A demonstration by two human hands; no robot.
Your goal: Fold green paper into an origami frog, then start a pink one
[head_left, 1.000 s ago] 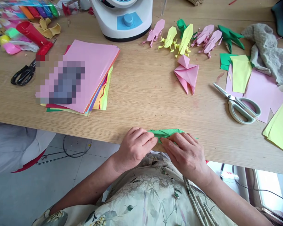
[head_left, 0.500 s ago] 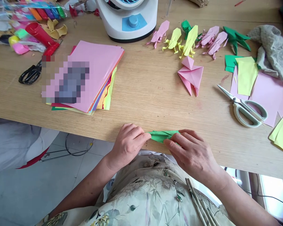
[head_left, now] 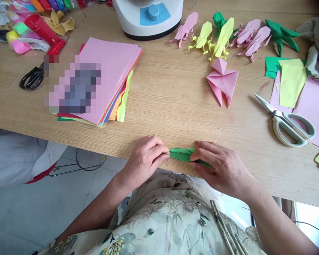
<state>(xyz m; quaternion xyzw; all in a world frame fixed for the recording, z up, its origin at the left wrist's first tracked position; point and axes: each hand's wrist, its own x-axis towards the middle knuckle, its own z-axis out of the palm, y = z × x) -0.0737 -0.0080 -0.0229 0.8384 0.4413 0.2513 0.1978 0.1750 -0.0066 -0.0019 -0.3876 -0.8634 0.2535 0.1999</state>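
A narrow folded piece of green paper lies at the table's near edge, between my two hands. My left hand pinches its pointed left end between thumb and fingers. Around the right part of the paper, my right hand is closed, its fingers pressing from above and hiding much of that end. Farther back on the table sits a folded pink paper piece with two points toward me. Behind it stand finished-looking folded paper figures, among them a yellow one, a pink one and a dark green one.
To the right, scissors with pale handles lie beside pink sheets and yellow paper. A stack of coloured paper rests on the left, near black-handled scissors. A white appliance base stands at the back.
My right hand has shifted its grip, its fingers now curled more tightly over the green paper. My left hand stays at the left end. The camera view has moved slightly.
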